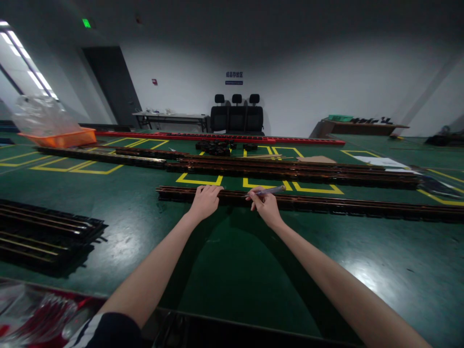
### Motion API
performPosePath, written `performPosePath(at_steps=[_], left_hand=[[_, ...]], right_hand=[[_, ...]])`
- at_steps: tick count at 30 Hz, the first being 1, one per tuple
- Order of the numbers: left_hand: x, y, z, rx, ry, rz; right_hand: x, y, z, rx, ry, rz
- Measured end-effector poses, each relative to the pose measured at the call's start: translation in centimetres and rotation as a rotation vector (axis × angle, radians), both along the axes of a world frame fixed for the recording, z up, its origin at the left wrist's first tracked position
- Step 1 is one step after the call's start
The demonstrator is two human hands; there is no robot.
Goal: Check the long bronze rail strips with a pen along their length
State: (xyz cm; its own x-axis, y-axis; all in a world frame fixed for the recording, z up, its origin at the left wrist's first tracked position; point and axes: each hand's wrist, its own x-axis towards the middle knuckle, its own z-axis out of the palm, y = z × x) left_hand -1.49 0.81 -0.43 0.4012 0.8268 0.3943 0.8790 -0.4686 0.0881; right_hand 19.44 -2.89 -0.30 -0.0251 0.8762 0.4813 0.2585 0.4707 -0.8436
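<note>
A long black rail with copper-coloured strips (333,203) lies across the green table in front of me. My left hand (206,202) presses on this rail near its left end, fingers bent over it and the thumb side hidden in part. In my right hand (266,205) is a slim screwdriver (270,190) with a see-through handle, pinched between thumb and fingers. Its shaft points left, and its tip is close to the rail; whether it touches I cannot tell.
More such rails (290,171) lie in a row behind, and a stack of rails (47,237) sits at the left. An orange basket (68,138) holds a clear plastic bag (45,116). Black parts (217,146), cardboard (317,159) and white paper (380,161) lie farther back.
</note>
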Motion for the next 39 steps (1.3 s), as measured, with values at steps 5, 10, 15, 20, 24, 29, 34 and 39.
performPosePath(at_steps=[5, 10, 15, 20, 24, 29, 34, 39], left_hand=[[-0.07, 0.01, 0.04, -0.011, 0.002, -0.003], [0.01, -0.24, 0.32, -0.018, -0.001, -0.005], [0.03, -0.31, 0.44, -0.019, 0.013, -0.004], [0.05, -0.24, 0.43, -0.027, 0.011, -0.001], [0.06, -0.24, 0.49, -0.041, 0.004, -0.002], [0.1, -0.52, 0.83, -0.04, 0.0, -0.003], [0.14, -0.61, 0.95, -0.043, -0.002, -0.009], [0.31, -0.53, 0.81, -0.017, 0.009, 0.023]], right_hand=[[-0.06, -0.23, 0.16, -0.004, 0.018, -0.02], [-0.11, -0.32, 0.12, 0.009, 0.057, -0.074], [-0.04, -0.1, -0.13, 0.003, 0.118, -0.107], [0.07, 0.04, -0.18, -0.014, 0.112, -0.073], [0.1, 0.05, -0.12, -0.036, 0.11, -0.068], [0.14, 0.03, -0.17, -0.03, 0.08, -0.062], [0.22, 0.15, -0.36, -0.02, 0.078, -0.048], [0.2, 0.15, -0.35, -0.01, 0.076, -0.05]])
